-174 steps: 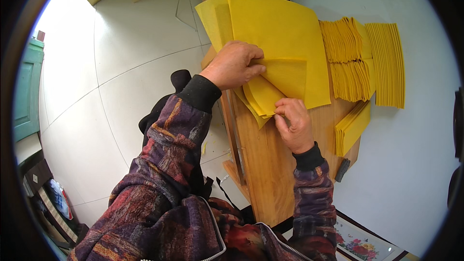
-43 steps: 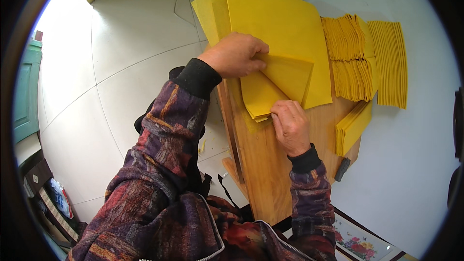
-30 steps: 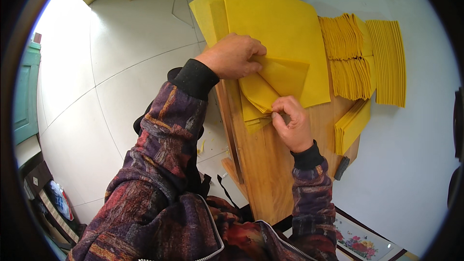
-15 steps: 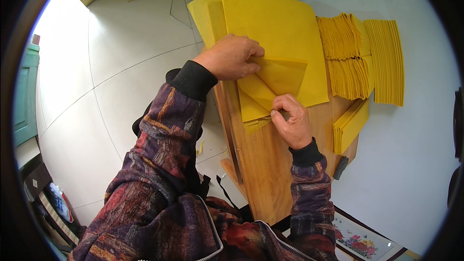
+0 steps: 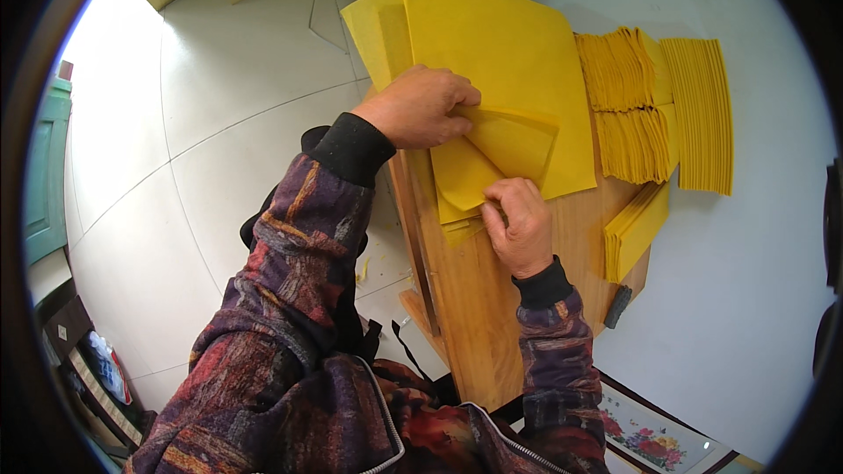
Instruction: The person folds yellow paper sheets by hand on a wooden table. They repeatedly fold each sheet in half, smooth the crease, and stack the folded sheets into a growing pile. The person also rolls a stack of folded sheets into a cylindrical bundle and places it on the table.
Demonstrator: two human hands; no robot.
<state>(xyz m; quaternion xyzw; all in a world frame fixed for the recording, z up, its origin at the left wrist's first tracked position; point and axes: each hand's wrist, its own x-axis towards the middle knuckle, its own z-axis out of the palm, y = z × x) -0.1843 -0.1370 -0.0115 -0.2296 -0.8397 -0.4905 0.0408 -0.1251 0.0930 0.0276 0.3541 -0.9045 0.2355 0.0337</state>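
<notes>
A stack of large yellow paper sheets [image 5: 492, 44] lies on the wooden table. On its near part is a partly folded yellow sheet [image 5: 518, 142], with a loose flap and a diagonal crease. My left hand [image 5: 420, 105] is at the sheet's left side, thumb and fingers closed on its upper left corner. Lower right of it, my right hand [image 5: 520, 224] pinches the near edge of the same sheet between thumb and index finger. The paper between the right fingertips is mostly hidden.
Bundles of folded yellow paper [image 5: 628, 70] stand along the right, beside a fanned stack [image 5: 702, 114]. A smaller folded bundle [image 5: 634, 228] rests at the wooden table's [image 5: 483, 316] right edge, near a dark grey block [image 5: 618, 305]. Tiled floor [image 5: 237, 158] spreads to the left.
My right hand has shifted slightly left and down along the sheet's near edge. The folded flap now stands more open, while my left hand stays nearly still.
</notes>
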